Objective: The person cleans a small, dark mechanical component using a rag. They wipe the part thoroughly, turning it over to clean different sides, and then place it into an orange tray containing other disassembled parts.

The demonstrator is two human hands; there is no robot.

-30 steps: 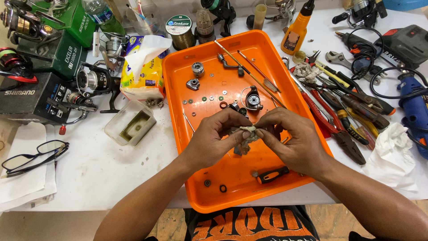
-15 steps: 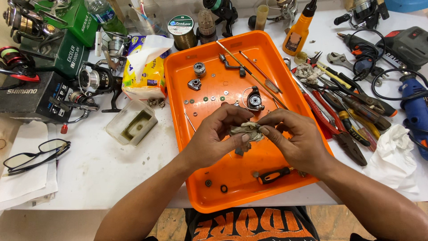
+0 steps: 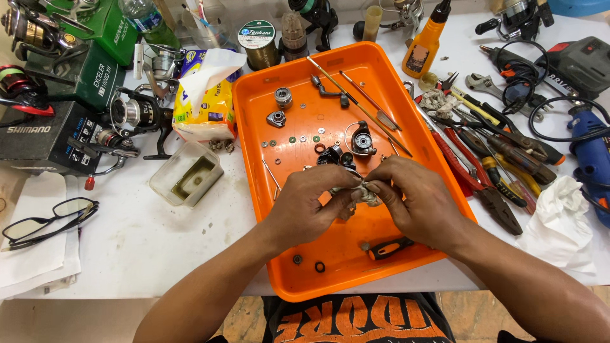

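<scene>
— What is lying left on the white counter (image 3: 146,235)?
— Black-framed folded eyeglasses (image 3: 47,219) are resting on white paper, near a clear plastic tub (image 3: 186,174).
— And right?
— Red-handled pliers (image 3: 473,181) are lying beside a crumpled white tissue (image 3: 559,222).

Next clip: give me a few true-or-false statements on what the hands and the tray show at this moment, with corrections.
1. Both hands, left hand and right hand, pinch a small greyish wad between them. True.
2. The hands work over the orange tray. True.
3. The eyeglasses lie inside the tray. False: they lie on the white table, left of the tray.
4. The orange bottle lies flat in the tray. False: it stands upright just beyond the tray's far right corner.
5. Small washers lie loose in the tray. True.
</scene>
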